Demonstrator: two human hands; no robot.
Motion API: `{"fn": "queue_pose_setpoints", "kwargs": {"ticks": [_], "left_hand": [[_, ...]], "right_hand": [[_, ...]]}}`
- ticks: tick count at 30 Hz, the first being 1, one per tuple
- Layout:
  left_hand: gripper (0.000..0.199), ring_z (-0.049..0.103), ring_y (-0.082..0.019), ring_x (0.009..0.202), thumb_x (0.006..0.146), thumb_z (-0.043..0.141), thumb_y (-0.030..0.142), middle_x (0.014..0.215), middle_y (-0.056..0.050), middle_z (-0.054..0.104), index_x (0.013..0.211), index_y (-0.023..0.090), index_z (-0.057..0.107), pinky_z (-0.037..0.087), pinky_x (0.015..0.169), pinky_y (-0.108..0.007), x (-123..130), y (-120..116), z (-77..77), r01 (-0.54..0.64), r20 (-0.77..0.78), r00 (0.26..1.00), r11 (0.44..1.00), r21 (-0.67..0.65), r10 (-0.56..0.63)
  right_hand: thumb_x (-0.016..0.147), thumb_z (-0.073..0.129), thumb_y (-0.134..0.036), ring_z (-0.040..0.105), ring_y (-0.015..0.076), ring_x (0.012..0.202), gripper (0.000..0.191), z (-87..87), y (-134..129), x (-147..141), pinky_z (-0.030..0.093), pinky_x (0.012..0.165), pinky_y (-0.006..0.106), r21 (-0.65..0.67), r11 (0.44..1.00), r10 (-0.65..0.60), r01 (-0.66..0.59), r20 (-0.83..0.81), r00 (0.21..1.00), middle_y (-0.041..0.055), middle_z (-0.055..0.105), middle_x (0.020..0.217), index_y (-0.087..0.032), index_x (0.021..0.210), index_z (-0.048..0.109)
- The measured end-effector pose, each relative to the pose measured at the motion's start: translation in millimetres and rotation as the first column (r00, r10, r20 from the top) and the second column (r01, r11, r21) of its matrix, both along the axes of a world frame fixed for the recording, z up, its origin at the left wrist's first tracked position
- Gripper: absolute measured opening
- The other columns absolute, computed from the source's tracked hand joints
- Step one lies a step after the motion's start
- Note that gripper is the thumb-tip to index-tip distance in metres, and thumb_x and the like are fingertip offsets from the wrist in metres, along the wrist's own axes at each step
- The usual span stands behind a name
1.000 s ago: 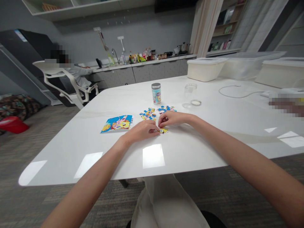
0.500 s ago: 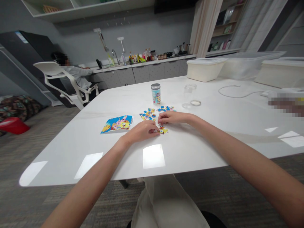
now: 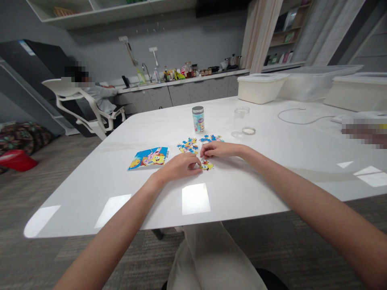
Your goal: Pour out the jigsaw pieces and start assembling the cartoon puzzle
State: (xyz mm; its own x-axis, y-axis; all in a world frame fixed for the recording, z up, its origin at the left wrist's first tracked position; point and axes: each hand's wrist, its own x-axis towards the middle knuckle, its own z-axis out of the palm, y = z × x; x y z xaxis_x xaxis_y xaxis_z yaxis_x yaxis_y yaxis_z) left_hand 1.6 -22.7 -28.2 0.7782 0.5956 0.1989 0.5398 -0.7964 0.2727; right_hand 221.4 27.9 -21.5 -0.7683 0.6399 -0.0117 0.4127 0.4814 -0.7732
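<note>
A small yellow cluster of jigsaw puzzle pieces (image 3: 207, 166) lies on the white table in front of me. My left hand (image 3: 183, 165) rests at its left edge, thumb and index finger closed around the edge pieces. Just above the cluster, my right hand (image 3: 217, 149) has its fingers curled together and pointing down; whatever they hold is hidden. Loose blue and yellow puzzle pieces (image 3: 187, 146) are spread beyond my left hand. Another pile of mostly blue pieces (image 3: 211, 138) lies behind my right hand. To the left is a picture sheet (image 3: 150, 158) with a yellow cartoon figure.
A printed canister (image 3: 198, 121) with a grey lid stands behind the pieces. A clear jar (image 3: 240, 114) and a round lid (image 3: 248, 131) lie to its right. Lidded bins (image 3: 261, 88) and a white cable (image 3: 302, 122) are farther right. A person (image 3: 101, 96) sits at the counter.
My left fingertips have shifted very slightly left, showing a bit more of the yellow cluster. My right hand has hardly moved.
</note>
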Motion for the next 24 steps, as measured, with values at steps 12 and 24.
{"fn": "queue_pose_setpoints", "kwargs": {"ticks": [12, 24], "left_hand": [[0.016, 0.053, -0.013, 0.069, 0.087, 0.057, 0.030, 0.072, 0.000, 0.058, 0.089, 0.020, 0.069, 0.040, 0.069, -0.026, 1.4, -1.3, 1.6, -0.005, -0.002, 1.000, 1.000, 0.004, 0.005], [0.024, 0.056, -0.016, 0.072, 0.089, 0.055, 0.041, 0.073, 0.000, 0.059, 0.097, 0.020, 0.063, 0.043, 0.071, -0.029, 3.0, -2.4, 2.2, -0.018, -0.025, 1.000, 0.997, 0.073, 0.019]], "right_hand": [[0.080, 0.041, -0.014, 0.061, 0.0166, 0.071, 0.032, 11.8, 9.7, 15.9, 0.042, 0.066, 0.024, 0.411, 0.631, -0.707, 0.658, -0.044, 0.706, 0.0051, 0.071, 0.079, -0.017, 0.083, 0.072], [0.077, 0.046, -0.014, 0.063, 0.0259, 0.100, 0.033, 1.4, 18.6, 25.8, 0.046, 0.082, 0.032, 0.429, 0.589, -0.800, 0.684, 0.194, 0.568, 0.0134, 0.069, 0.109, -0.016, 0.099, 0.070]]}}
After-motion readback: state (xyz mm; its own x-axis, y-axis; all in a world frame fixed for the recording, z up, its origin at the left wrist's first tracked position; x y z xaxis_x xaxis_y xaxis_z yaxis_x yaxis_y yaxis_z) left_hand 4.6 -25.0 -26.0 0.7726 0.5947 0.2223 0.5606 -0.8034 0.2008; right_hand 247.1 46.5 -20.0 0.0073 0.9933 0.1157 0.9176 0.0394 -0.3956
